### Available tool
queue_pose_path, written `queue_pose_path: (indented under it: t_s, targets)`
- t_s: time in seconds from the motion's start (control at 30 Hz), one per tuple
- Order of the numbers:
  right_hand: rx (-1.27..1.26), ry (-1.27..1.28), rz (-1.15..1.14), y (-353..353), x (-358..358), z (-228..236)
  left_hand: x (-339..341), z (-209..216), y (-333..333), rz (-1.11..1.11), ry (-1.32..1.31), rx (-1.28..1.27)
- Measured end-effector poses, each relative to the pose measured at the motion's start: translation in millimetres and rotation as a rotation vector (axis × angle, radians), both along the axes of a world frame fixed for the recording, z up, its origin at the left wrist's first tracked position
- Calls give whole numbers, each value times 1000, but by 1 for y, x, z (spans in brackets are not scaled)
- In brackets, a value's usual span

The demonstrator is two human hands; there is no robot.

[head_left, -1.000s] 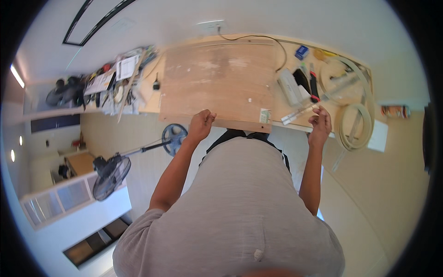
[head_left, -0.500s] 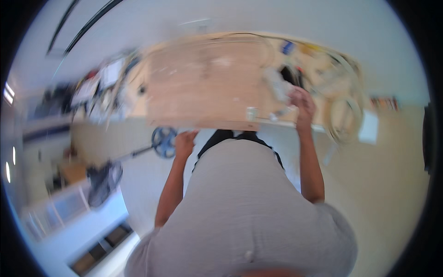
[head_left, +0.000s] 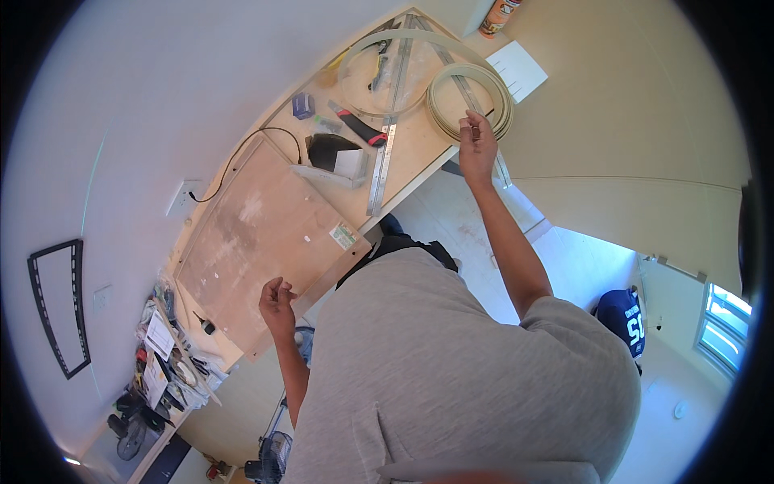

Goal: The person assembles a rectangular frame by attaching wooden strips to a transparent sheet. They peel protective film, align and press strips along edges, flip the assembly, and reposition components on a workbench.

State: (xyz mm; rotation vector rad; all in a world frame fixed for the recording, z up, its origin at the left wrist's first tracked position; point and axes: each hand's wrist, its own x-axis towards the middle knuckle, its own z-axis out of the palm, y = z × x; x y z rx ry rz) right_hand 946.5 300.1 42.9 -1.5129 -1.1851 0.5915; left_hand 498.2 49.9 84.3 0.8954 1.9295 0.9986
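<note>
My left hand [head_left: 278, 305] hovers above the near edge of a flat wooden board [head_left: 258, 234], fingers loosely bent and apart, holding nothing I can see. My right hand [head_left: 478, 145] is beside a coil of cream-coloured banding strip [head_left: 500, 121], in front of its near rim. Its fingers are half curled and apart, with nothing visible in them; whether they touch the coil I cannot tell. Left of the coil lie a saw with a black and red handle [head_left: 363, 127] and metal rails [head_left: 385, 153]. A small open white box [head_left: 351, 165] sits between rail and board.
A blue box [head_left: 303, 106], a black cable [head_left: 242, 153] and a spray can [head_left: 498, 18] are along the back. Papers and tools clutter [head_left: 161, 347] the left end. A person in a dark blue shirt [head_left: 619, 319] is at the far right. A fan [head_left: 278, 452] stands below left.
The view has turned toward the right end of the bench and sharpened. My right hand has gone from beside the white box to the coil; my left hand is now over the board.
</note>
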Motion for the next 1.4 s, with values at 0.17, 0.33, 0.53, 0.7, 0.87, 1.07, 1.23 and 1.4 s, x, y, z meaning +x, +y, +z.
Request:
queue_pose_path:
  t_s: [0.17,0.33,0.53,0.7,0.87,1.07,1.23,1.4]
  targets:
    - [139,-731,47,2,12,2,-10,-2,20,-42,25,-27]
    - [27,-632,202,-7,-18,-3,-1,-14,12,-80,7,-16]
    - [-210,-300,589,-49,-88,-25,19,-17,-4,-83,98,-50]
    - [-139,-121,654,-52,-116,-24,20,-15,-17,-57,139,-40]
    - [-130,43,426,-12,-107,-15,14,-20,-31,17,149,-10]
    - [-1,27,398,73,-102,-1,15,-19,-46,141,96,-15]
    - [104,90,528,149,-126,-12,19,-15,-58,136,171,30]
    - [-47,71,744,178,-167,-6,23,-12,-88,335,209,-19]
